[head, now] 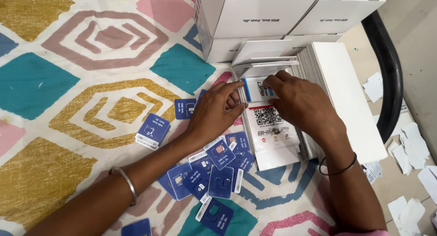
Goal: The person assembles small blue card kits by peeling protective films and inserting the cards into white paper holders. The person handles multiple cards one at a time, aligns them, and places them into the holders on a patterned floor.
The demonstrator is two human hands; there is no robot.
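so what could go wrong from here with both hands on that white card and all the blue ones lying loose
1. Both hands, left hand and right hand, pinch the white card over a leaning row of white sleeves; a tug might tip the row.
2. The left forearm rests beside the loose blue cards, so a sweep could scatter them across the patterned cloth.
3. Torn paper scraps lie close by and could get mixed in.

Two white boxes (261, 13) stand side by side just beyond the open white tray (350, 95) of upright white cards. A white card (273, 133) with a square black code lies flat against the tray's near left side. Small dark-blue cards (214, 172) with white barcode strips lie scattered left of the tray.
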